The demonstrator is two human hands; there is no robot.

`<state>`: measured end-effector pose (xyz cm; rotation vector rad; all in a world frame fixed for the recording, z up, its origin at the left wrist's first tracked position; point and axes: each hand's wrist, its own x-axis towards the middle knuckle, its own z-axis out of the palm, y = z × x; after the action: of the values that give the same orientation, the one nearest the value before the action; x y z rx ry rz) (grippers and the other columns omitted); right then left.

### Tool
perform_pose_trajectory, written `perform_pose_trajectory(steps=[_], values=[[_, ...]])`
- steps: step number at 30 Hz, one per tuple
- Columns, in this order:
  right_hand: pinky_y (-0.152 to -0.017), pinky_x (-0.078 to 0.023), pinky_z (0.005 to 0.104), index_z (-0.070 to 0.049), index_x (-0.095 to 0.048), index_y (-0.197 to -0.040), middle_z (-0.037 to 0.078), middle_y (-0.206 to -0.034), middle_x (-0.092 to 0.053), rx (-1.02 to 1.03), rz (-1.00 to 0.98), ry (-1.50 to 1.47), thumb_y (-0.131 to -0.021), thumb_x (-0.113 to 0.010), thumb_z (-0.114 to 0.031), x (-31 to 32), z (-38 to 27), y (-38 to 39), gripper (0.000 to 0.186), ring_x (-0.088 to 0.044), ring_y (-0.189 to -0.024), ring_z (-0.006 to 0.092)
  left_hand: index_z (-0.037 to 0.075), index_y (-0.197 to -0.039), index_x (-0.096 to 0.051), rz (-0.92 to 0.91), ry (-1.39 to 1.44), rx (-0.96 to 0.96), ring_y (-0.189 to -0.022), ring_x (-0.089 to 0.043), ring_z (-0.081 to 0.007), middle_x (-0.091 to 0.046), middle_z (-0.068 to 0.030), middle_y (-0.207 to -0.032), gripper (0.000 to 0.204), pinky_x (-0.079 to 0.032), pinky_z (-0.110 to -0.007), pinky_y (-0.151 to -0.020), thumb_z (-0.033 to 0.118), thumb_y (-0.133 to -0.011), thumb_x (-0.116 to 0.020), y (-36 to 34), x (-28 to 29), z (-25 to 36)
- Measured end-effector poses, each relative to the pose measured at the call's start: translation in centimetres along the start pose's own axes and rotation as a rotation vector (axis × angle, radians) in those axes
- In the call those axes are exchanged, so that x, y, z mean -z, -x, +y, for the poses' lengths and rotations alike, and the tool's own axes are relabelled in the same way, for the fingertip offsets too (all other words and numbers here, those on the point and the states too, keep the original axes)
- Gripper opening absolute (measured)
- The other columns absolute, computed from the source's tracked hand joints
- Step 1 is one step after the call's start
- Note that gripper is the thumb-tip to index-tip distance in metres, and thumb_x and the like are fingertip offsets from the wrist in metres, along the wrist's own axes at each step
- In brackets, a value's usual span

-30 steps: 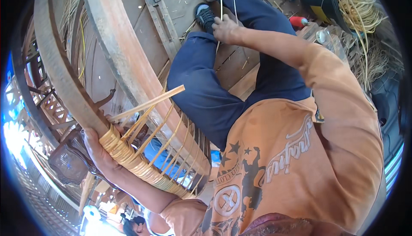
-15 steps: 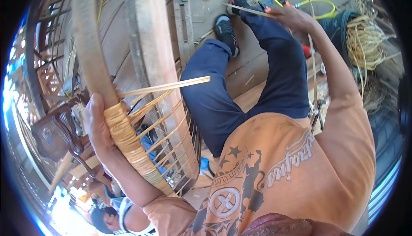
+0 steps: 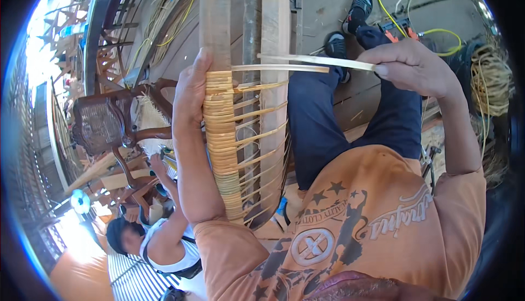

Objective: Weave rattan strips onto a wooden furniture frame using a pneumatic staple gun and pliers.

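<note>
A pale wooden rail runs down from the top of the view, and its lower part is wrapped in tight turns of tan cane binding. My left hand is closed on the rail at the upper end of the wrapping, thumb up along its left side, with the other fingers mostly hidden. A short cane strip sticks out rightward from the last turn. My right hand pinches the end of a second cane strip, whose free tip reaches left across the neighbouring beam. Thin cane strands stretch from the wrapping to that beam.
A wooden beam lies parallel to the rail. A carved dark chair is at left, with another person below it. Coiled cane and a yellow hose are at right.
My right hand has come down and left toward the rail with its cane strip. The view has turned, so the rail now stands more upright and farther right.
</note>
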<state>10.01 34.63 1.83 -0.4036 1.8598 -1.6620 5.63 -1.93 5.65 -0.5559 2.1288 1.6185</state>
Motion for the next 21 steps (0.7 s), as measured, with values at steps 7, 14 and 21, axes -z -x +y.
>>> perform_pose_trajectory(steps=[7, 14, 21], values=[[-0.048, -0.037, 0.0281, 0.001, -0.062, -0.107, 0.006, -0.058, -0.047, 0.186, 0.014, 0.218, -0.085, -0.046, -0.019, -2.3, 1.5, -2.4, 0.034, -0.043, -0.051, 0.01, -0.004, -0.106, -0.053, -0.051, 0.128, 0.026, -0.068, -0.067, -0.0271, -0.063, -0.0143, -0.086, 0.058, -0.056, -0.034, -0.057, 0.049, -0.084, -0.06, -0.7, 0.7, -0.5], [-0.058, -0.046, 0.0263, 0.003, -0.063, -0.099, 0.011, -0.077, -0.064, 0.302, -0.01, 0.186, -0.087, -0.048, -0.014, -3.8, 3.0, -6.0, 0.026, -0.062, -0.07, 0.015, 0.002, -0.12, -0.049, 0.002, 0.13, -0.035, -0.071, -0.066, -0.0305, -0.061, -0.0158, -0.102, 0.06, -0.056, -0.039, -0.061, 0.05, -0.085, -0.057, 0.3, -0.3, -0.4], [-0.055, -0.034, 0.0361, 0.006, -0.048, -0.076, 0.017, -0.06, -0.039, 0.414, -0.09, -0.022, -0.087, -0.048, -0.014, -3.0, 4.0, -6.5, 0.023, -0.037, -0.056, 0.0237, 0.002, -0.122, -0.048, -0.022, 0.161, -0.057, -0.073, -0.066, -0.0329, -0.061, -0.0181, -0.105, 0.063, -0.057, -0.041, -0.061, 0.053, -0.086, -0.053, 0.0, -0.3, -0.6]])
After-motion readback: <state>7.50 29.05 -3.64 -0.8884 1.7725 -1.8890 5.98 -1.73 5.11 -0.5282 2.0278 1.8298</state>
